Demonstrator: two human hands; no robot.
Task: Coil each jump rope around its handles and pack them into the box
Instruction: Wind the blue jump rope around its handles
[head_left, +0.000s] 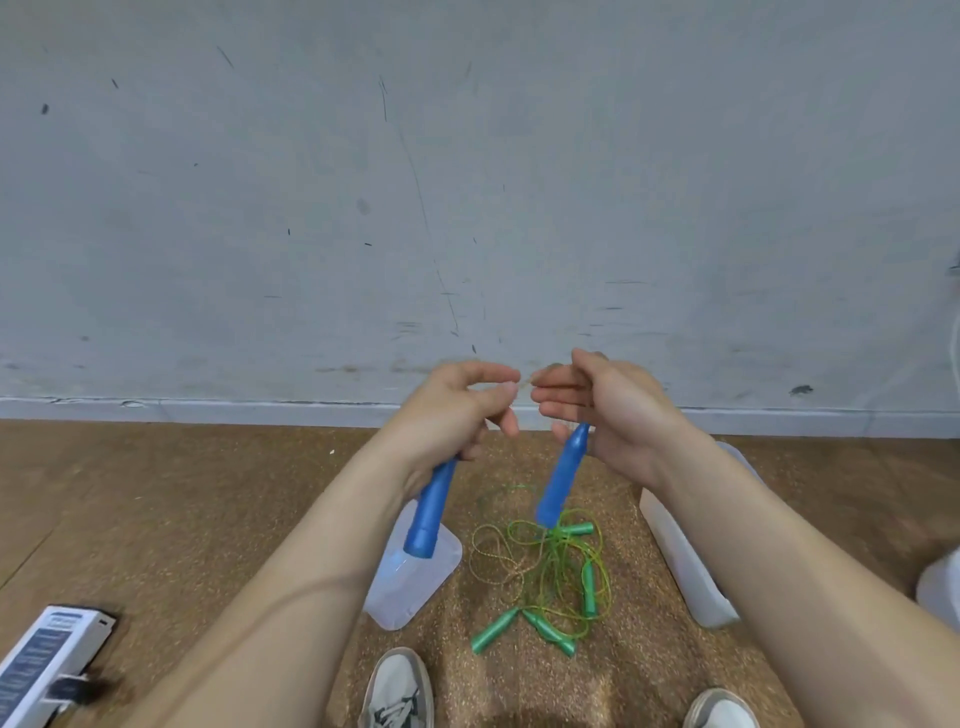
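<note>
The print on the white-and-blue box (49, 657) is too blurred to read.

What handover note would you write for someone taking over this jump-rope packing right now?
Left hand grips one blue handle; right hand grips the other blue handle.
Both hands pinch the rope between them.
Green ropes lie tangled on the floor beside the box.
Done: nothing coiled.
Left: coil the blue rope, untangle and coil the green ones, pack all.
</note>
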